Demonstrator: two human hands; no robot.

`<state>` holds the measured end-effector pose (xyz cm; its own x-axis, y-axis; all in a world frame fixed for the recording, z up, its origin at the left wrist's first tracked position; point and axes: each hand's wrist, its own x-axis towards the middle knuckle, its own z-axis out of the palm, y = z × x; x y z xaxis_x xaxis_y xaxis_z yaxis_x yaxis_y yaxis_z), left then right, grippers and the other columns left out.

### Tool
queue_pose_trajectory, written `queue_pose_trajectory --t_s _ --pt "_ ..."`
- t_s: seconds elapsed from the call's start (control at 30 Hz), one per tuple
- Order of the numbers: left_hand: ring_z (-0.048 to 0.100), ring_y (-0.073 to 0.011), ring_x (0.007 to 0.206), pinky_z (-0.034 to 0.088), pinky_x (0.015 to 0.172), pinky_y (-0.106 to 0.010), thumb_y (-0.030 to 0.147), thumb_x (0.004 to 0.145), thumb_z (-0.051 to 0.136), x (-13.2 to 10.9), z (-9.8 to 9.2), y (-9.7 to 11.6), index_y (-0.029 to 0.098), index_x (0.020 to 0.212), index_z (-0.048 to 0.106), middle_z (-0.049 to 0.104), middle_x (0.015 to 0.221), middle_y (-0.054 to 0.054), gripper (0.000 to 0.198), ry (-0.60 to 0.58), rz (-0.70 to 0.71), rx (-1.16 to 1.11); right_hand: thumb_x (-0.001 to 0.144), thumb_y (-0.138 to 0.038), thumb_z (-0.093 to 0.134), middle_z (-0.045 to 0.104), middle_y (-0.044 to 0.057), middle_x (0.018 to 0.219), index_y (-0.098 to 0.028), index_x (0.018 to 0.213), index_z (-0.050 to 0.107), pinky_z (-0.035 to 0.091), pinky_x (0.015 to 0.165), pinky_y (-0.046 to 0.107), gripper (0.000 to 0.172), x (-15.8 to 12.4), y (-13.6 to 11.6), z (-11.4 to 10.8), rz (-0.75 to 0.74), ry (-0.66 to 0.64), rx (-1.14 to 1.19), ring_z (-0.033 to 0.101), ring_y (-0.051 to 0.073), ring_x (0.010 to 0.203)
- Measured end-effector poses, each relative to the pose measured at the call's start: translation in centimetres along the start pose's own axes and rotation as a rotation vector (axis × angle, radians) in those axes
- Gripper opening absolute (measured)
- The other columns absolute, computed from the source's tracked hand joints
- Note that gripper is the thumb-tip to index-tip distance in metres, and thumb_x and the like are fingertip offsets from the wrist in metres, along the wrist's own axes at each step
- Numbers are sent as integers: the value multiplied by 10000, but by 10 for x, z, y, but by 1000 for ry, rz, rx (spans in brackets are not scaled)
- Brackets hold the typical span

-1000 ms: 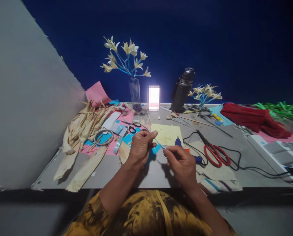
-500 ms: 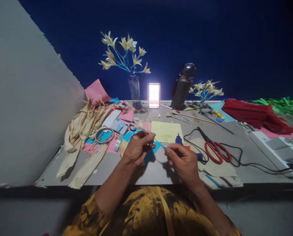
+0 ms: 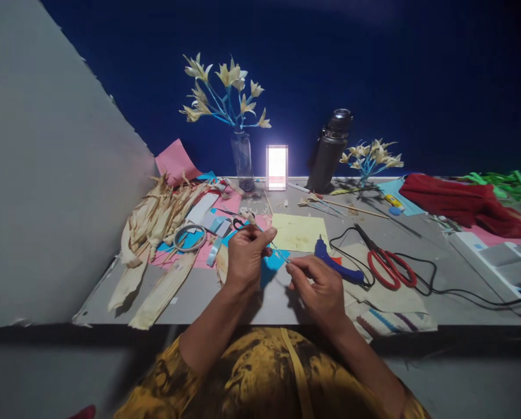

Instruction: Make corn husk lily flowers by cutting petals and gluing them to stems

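Right hand (image 3: pixel 316 285) shifted left, nearer left hand (image 3: pixel 246 256); glue gun (image 3: pixel 339 267) now less covered. Both pinch thin stem (image 3: pixel 280 251), fingertips closed. Suggests stem work ongoing, gun unheld.

Dark blue wall (image 3: pixel 395 58) behind grey table (image 3: pixel 190 305); pale wall (image 3: pixel 46 174) left; bright light (image 3: pixel 276 164).

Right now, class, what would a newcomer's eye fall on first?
First, probably the glaring white rectangle at the back of the table, between a vase of pale flowers and a dark flask. Next, the red-handled scissors at centre right, and the left hand and right hand, front centre, holding a thin bluish stem.
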<state>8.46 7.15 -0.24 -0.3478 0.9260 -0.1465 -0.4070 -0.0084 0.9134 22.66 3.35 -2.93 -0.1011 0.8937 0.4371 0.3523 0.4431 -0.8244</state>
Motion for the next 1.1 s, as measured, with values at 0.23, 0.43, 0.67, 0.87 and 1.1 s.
queue_pose_trajectory --t_s 0.23,0.43,0.67,0.87,1.1 --pt "481 -67 432 418 479 -206 339 629 838 2 3 1 168 535 510 486 489 68 382 -47 61 162 877 -338 629 633 -11 564 -189 789 690 492 502 252 183 2 -3 -1 263 -16 193 590 131 465" --pt "534 -88 513 470 560 -231 407 730 778 0 -10 4 139 842 717 547 568 35 296 -352 -122 36 809 -418 722 643 -6 557 -154 771 673 472 470 238 271 -1 15 0 498 -76 608 517 95 415" --pt "442 -53 469 409 527 -220 283 605 865 5 -16 3 133 539 610 510 519 49 303 -248 -77 -3 807 -387 726 642 -12 511 -160 764 698 488 511 225 234 2 6 -1 483 -98 554 563 101 449" --pt "443 -55 466 415 536 -222 279 563 884 7 -13 2 143 585 590 492 519 71 325 -143 -54 -58 822 -359 701 661 -4 544 -171 793 701 476 470 228 189 3 -8 -1 415 -46 402 617 133 483" --pt "524 -81 515 432 552 -229 431 714 787 -5 -19 -5 134 779 682 607 640 10 322 -303 -153 -48 780 -374 763 692 0 602 -157 782 703 484 492 216 224 3 10 6 508 -10 655 565 86 432"
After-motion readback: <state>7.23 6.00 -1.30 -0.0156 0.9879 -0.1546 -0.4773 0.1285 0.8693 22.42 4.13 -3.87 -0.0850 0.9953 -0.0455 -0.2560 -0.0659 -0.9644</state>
